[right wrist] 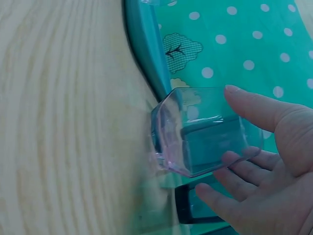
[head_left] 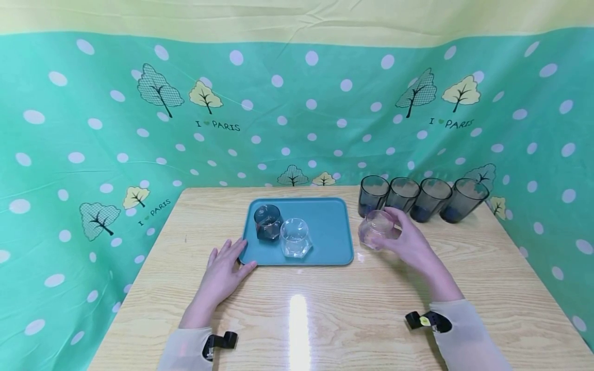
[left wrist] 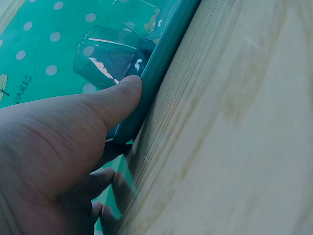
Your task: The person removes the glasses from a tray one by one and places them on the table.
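Right hand (head_left: pixel 410 241) pinches clear glass (head_left: pixel 374 232) just right of blue tray (head_left: pixel 331 234); best kept level, clear of far-right tumblers (head_left: pixel 429 201). Left hand (head_left: pixel 224 272), fingers spread, touches tray's near-left corner.

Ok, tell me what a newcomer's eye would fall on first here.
Probably the blue tray on the wooden table, bearing a short dark glass and a clear glass, the left hand touching its near left corner. Then the right hand, holding a second clear glass right of the tray, in front of four tall dark glasses.
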`<state>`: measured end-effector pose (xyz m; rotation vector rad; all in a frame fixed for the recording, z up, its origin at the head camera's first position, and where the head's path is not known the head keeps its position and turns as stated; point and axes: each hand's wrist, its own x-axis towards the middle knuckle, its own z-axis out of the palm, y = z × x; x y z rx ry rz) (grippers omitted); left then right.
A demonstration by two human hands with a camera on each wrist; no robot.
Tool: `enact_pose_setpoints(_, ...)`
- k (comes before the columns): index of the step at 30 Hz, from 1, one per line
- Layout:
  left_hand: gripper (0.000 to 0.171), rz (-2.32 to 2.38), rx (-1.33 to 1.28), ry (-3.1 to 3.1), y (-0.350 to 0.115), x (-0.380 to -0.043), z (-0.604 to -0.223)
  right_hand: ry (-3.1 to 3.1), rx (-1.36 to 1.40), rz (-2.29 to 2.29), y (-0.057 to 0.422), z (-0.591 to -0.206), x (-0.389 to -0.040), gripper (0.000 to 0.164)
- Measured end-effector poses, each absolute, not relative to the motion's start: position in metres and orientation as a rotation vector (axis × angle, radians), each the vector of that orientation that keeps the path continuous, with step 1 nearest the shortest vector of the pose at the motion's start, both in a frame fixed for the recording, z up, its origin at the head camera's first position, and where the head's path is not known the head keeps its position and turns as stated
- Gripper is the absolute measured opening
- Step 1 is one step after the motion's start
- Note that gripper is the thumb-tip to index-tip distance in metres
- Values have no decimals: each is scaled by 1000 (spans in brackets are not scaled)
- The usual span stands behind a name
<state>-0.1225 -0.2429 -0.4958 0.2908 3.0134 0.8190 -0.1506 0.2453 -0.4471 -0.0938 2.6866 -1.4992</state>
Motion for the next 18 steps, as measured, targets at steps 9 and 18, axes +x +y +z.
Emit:
enact_pose_setpoints(9,77,821,295,3016,-244,-123,-499,2774,-50,-1486,236,-423,-144,97)
enact_pose_setpoints(18,77,824,294,3020,-244,-123,-499,2892,-95,-1531,200,-391,-140,92)
